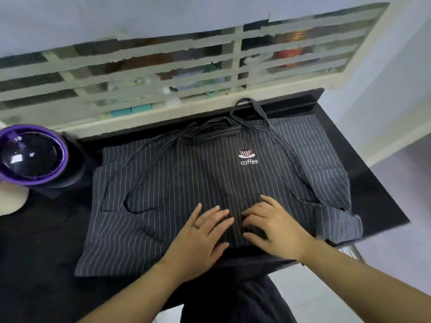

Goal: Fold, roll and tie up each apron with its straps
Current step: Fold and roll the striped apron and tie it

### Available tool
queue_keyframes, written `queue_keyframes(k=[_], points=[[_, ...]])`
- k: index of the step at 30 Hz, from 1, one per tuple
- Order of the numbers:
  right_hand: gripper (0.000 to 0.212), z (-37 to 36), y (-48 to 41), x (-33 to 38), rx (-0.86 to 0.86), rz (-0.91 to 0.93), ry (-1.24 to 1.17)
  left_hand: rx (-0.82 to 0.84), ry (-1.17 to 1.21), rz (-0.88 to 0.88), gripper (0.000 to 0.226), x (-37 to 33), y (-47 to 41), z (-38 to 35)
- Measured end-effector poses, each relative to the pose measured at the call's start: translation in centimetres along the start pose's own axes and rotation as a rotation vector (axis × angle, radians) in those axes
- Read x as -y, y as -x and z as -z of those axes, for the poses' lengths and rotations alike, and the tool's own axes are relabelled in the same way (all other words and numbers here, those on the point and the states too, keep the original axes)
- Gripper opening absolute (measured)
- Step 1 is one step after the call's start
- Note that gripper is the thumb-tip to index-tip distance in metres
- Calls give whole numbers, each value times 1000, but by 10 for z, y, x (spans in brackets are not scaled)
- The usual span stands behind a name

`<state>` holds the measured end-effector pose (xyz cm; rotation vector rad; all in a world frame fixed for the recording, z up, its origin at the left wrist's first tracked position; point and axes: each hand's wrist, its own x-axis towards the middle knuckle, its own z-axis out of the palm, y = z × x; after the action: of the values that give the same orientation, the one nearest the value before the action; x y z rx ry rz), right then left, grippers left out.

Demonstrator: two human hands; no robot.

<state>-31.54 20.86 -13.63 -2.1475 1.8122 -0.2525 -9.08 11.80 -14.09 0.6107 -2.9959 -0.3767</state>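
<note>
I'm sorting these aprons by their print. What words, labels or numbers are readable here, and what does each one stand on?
"coffee": white lowercase letters on the striped apron, just under a small cup emblem.
Purple-rimmed lid at the left: a few small pale marks, too blurred to read.
Boxes behind the window grille: no text legible.
No numbers or other signs can be read.

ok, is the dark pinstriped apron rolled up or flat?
Flat, not rolled: the dark pinstriped apron lies spread on the black counter, its straps loose on top, untied; left hand and right hand rest on it.
</note>
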Motion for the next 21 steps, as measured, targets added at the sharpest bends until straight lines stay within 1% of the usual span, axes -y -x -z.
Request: queue_keyframes(k=[1, 2, 3, 4, 5, 6, 8, 10, 11, 13, 15, 16, 17, 18, 19, 21], points=[[42, -7, 11, -5, 42, -39, 112, 95, -57, -12, 55, 3, 8, -5], [49, -12, 19, -13, 62, -100, 227, 196, -105, 15, 58, 6, 13, -9], [52, -15, 27, -16, 55, -185, 297, 264, -131, 56, 61, 7, 19, -12], [47, -16, 33, -18, 17, -257, 320, 320, -134, 91, 66, 9, 22, -13], [38, -14, 38, -15, -38, -307, 306, 361, -130, 102, 73, 11, 23, -13], [33, -14, 44, -12, -129, -318, 272, 382, -117, 97, 81, 12, 22, -13], [29, -13, 61, 2, -332, -310, 185, 448, -96, 125, 93, 5, 21, -11], [23, -13, 83, 19, -531, -379, 98, 479, -121, 166, 102, -5, 17, -8], [25, -16, 92, 26, -633, -464, 58, 480, -117, 195, 104, -9, 17, -8], [35, -20, 108, 30, -829, -737, -83, 441, -102, 221, 99, -20, 14, -11], [45, -24, 120, 18, -970, -1045, -384, 355, -89, 182, 93, -34, 10, -13], [50, -23, 123, 11, -975, -1163, -533, 330, -114, 127, 89, -42, 7, -11], [54, -18, 127, 3, -937, -1219, -625, 324, -136, 71, 85, -49, 3, -10], [55, -13, 130, -5, -872, -1226, -676, 290, -168, 13, 85, -57, -2, -13], [54, -6, 129, -10, -807, -1202, -714, 278, -180, -22, 90, -62, -5, -15], [49, 2, 129, -26, -752, -1165, -822, 253, -173, -44, 99, -75, -14, -19]])
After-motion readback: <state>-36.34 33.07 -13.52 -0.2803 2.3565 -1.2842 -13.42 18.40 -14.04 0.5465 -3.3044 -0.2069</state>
